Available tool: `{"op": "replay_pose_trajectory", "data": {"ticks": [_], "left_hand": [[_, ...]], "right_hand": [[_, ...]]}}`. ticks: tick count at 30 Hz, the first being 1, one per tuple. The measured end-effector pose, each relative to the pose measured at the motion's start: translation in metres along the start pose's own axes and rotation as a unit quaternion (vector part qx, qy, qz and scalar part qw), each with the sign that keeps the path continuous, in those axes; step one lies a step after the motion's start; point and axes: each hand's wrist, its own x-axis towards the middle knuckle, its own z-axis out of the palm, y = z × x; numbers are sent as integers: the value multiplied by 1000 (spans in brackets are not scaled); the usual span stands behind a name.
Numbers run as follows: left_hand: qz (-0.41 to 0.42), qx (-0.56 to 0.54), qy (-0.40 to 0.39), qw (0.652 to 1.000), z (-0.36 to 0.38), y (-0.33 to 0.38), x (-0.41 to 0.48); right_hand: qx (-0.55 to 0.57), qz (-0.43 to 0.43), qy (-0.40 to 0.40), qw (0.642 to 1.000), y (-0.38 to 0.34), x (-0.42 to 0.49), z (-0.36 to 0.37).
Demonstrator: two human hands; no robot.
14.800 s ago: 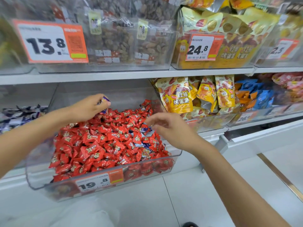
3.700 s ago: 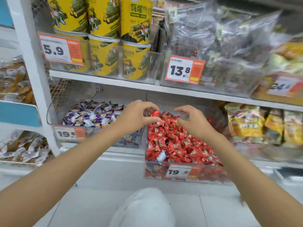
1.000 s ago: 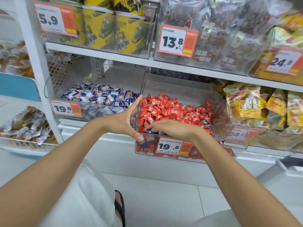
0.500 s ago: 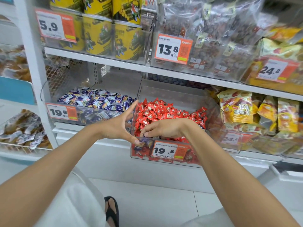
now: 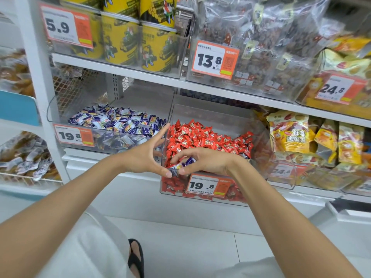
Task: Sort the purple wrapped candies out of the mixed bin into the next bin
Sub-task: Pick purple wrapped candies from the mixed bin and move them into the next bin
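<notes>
The mixed bin (image 5: 210,117) sits at the front edge of the lower shelf (image 5: 112,157), heaped with red candies (image 5: 208,139), and sticks out past the edge. A 19.8 tag (image 5: 206,185) is fixed to its front wall. The next bin (image 5: 112,142) stands touching its left side and is filled with purple sweets (image 5: 118,123). It carries its own tag (image 5: 73,135) at the front left corner. A white post (image 5: 38,77) rises just left of that bin. To the right of the mixed bin, yellow snack bags (image 5: 291,133) crowd the same shelf. On the upper shelf (image 5: 200,86) stand yellow tubs (image 5: 124,41) and clear bags of nuts (image 5: 261,47).

Both arms reach in from below and the hands meet over the front left corner of the mixed bin. The right hand (image 5: 204,161) is palm down over the red heap, wrist bent left, and its fingertips pinch a purple candy (image 5: 181,166) just above the front rim. Whether it holds one or more cannot be told. The left hand (image 5: 144,155) holds nothing. Its fingers are straight, with thumb and forefinger spread in a wide V. The forefinger points up along the wall between the two bins, and the thumb tip lies at the candy's lower end. A sandalled foot (image 5: 136,255) shows on the floor below.
</notes>
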Motion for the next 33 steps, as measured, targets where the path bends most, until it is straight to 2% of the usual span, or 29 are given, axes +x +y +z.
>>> {"op": "replay_pose_trajectory", "data": {"ticks": [2,5,7,9,11,14,17,19,22,24,26,28,33], "left_hand": [[4,5,0,1000,0,1,-1],[1,2,9,1000,-9,3,-8],[1,-7,66,998,-23,0,-16],[-13,1,153,988,-40,-15,-25],[-45,16,193,980,-53,-37,-35],[-77,35,167,982,-65,-65,-52],[-96,52,171,979,-72,-78,-63],[-109,42,167,979,-73,-84,-66],[-114,31,158,980,-74,-89,-62],[-109,27,157,981,-74,-87,-58],[-103,27,167,980,-73,-83,-55],[-95,26,176,980,-70,-77,-53],[-52,25,200,978,-55,-39,-42]], "right_hand": [[23,8,19,1000,1,-1,-2],[63,24,121,990,-7,-12,-7],[32,1,228,973,-14,-21,-8],[40,-18,281,959,-27,-20,-3],[25,-23,263,964,-48,1,5],[-114,-8,216,970,-77,54,1],[-268,56,181,944,-100,95,-21],[-313,77,205,924,-104,109,-32],[-316,23,234,919,-112,129,-32],[-269,-14,199,942,-119,145,-25],[-228,-14,146,963,-123,154,-18],[-241,-19,131,962,-124,152,-16],[-242,-73,267,930,-100,64,-29]]}}
